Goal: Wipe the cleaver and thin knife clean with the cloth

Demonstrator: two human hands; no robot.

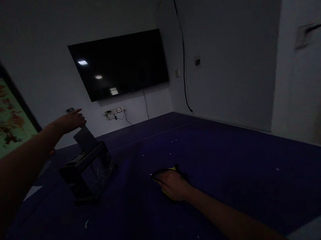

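My left hand (70, 121) is raised at the left, its fingers closed on the upper end of a dark grey sheet (85, 138). The sheet's lower edge meets the top slot of a black box-shaped device (81, 163) with clear side panels, which looks like a small paper shredder. This device stands upright on the dark blue tabletop (147, 213). Near the middle, my right hand (173, 185) rests low over a yellow and black object (168, 193), fingers wrapped round it. Most of that object is hidden under the hand, so its kind is unclear.
Small white scraps (86, 224) are scattered over the tabletop. A pale sheet (32, 192) lies left of the device. On the back wall hang a black television (123, 64) and sockets with cables (116, 111). A black cable (185, 67) runs down near the corner.
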